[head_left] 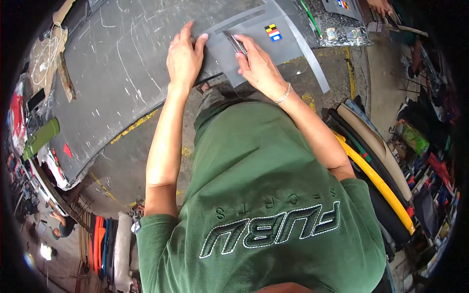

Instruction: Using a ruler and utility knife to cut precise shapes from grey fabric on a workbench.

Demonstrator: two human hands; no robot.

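Observation:
My right hand grips a utility knife, its tip pointing up-left over a grey plastic sheet. The sheet lies partly on the dark table and sticks out past its near edge. A small patch of coloured flag blocks sits on it. Near the sheet's far edge runs a long narrow slot or dark band; I cannot tell which. My left hand rests on the table with fingers stretched, its thumb at the sheet's left edge. A pale flexible strip curves down along the sheet's right side.
The scratched dark table holds a green rolled piece, a phone and a wood scrap at left. A green pencil-like stick lies at far right. Material rolls stand at right; another person's hand shows beyond.

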